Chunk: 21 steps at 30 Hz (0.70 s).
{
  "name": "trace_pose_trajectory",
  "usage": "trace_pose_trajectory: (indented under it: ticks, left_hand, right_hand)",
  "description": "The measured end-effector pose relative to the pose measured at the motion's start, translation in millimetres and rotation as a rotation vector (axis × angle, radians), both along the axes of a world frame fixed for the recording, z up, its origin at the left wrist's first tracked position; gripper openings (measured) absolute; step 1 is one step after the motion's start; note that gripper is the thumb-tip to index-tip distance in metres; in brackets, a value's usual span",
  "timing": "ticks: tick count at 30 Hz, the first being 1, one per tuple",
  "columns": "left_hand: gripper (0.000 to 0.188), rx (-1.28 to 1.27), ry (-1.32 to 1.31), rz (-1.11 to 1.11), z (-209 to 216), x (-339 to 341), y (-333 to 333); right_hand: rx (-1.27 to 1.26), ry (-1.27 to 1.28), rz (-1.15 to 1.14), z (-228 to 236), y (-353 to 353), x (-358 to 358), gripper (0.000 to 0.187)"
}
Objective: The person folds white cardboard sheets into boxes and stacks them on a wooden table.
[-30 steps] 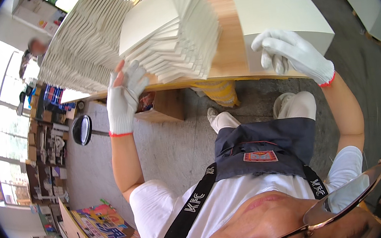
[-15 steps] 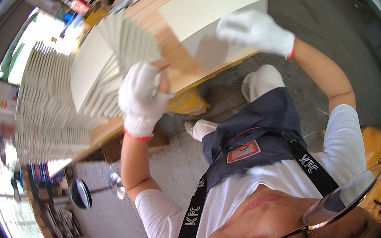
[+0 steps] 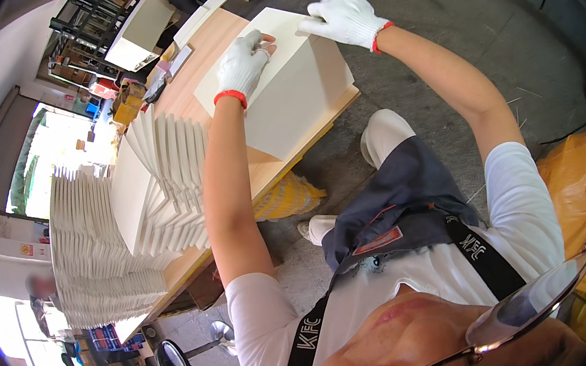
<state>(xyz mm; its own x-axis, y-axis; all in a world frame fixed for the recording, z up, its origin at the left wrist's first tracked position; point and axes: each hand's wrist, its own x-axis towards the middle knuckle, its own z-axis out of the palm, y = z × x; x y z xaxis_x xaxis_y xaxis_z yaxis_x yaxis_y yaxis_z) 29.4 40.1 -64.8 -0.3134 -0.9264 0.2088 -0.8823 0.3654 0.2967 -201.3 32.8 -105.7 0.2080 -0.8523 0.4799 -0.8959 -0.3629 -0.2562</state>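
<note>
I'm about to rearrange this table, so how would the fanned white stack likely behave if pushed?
The fanned white stack would probably slide apart, since its layers sit at differing angles. It may feel heavy, being many layers deep.

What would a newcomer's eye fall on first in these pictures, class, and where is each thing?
The eye would probably go first to the white-gloved left hand over the squared white stack and the white-gloved right hand at its right end. Next comes the fanned white stack to the left on the wood-topped table, then the rippled white stack at the table's left end.
</note>
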Motion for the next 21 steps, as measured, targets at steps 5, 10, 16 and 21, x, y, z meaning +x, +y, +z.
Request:
trace_pose_trajectory:
  ticks: [5, 10, 16, 21]
  left_hand:
    - [0.021, -0.045, 0.056, -0.022, -9.0, -4.1, 2.0]
    - [0.027, -0.031, 0.353, -0.271, -29.4, 6.5, -12.9]
    - [0.04, 0.074, 0.385, -0.191, -20.5, -1.6, -4.2]
    - [0.051, 0.12, 0.488, -0.222, -27.3, 2.5, -12.4]
  right_hand:
    - [-0.427, 0.082, 0.245, 16.1, -23.2, 0.3, 0.043]
    - [-0.001, -0.456, 0.23, 3.5, -33.3, 20.3, 0.056]
    - [-0.004, -0.753, 0.251, -14.8, -20.6, 23.1, 0.052]
    - [-0.002, -0.725, 0.225, -14.8, -18.8, 21.8, 0.05]
